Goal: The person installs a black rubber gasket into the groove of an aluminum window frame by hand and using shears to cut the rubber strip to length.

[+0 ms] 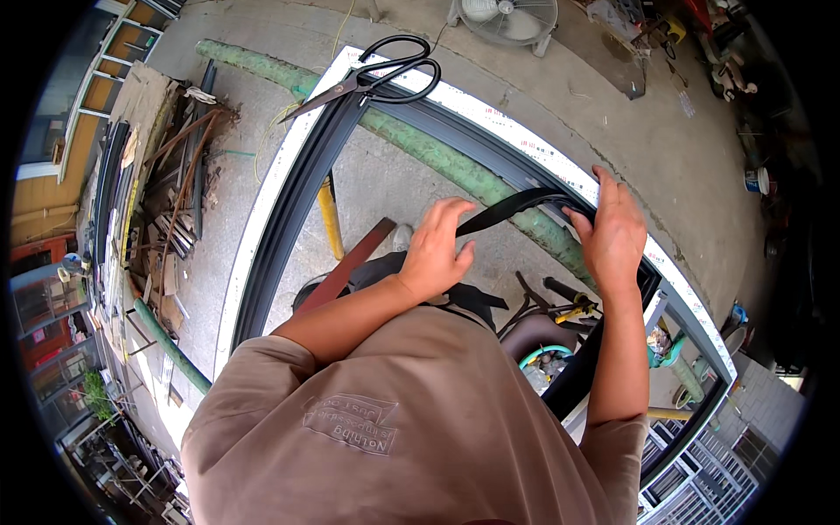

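Note:
A large window frame (512,131), dark grey with white protective film on its outer faces, lies in front of me. A black rubber strip (507,208) arches from my left hand to the frame's far bar. My left hand (436,249) hovers inside the frame opening, fingers curled, with the strip's near part between thumb and fingers. My right hand (612,232) is wrapped over the far bar, fingers on its outer edge and thumb at the inner groove where the strip meets it. Black-handled scissors (385,77) lie across the far left corner, blades pointing left.
Green pipes (254,66) pass beneath the frame. A floor fan (507,17) stands beyond it. Scrap wood and metal lengths (166,184) are piled at left. Below the frame, at right, is a teal-rimmed bucket (547,363). A yellow post (330,219) shows through the opening.

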Tool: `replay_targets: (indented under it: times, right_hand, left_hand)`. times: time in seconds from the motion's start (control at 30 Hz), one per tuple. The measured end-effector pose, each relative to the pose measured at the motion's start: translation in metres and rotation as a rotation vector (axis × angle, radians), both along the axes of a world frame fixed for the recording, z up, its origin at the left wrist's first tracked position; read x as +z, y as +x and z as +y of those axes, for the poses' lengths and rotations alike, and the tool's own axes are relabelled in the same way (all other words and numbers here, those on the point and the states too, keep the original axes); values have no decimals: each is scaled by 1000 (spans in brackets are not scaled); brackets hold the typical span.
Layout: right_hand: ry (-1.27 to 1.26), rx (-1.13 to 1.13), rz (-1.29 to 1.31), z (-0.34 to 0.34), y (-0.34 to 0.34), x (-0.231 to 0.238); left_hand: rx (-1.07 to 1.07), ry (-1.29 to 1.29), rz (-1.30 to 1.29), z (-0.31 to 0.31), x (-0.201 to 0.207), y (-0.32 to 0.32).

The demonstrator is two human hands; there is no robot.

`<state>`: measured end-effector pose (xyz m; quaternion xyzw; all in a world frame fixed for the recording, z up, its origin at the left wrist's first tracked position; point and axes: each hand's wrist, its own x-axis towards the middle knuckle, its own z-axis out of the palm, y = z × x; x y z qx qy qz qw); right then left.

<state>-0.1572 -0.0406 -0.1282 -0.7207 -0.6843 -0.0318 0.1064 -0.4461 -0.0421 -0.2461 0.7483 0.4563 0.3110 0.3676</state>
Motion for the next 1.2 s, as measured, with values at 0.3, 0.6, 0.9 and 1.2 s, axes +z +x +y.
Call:
replay_targets:
  times: [0.3,0.6,0.9,1.2]
  right_hand:
    - [-31,8,-24,1,-2,4]
    - [-76,3,-33,4,-3,5]
    - [-101,-22,-42,2,-2,0]
    - [-91,-9,-8,3,3,-1]
  left_hand:
    - [-232,-483,100,-12,-121,-21]
    - [-37,-695,406,-24,-217,-112]
    - [221,-1026,571,-31,-243,-106]
    - [621,-1339,33,-23,-251,-94]
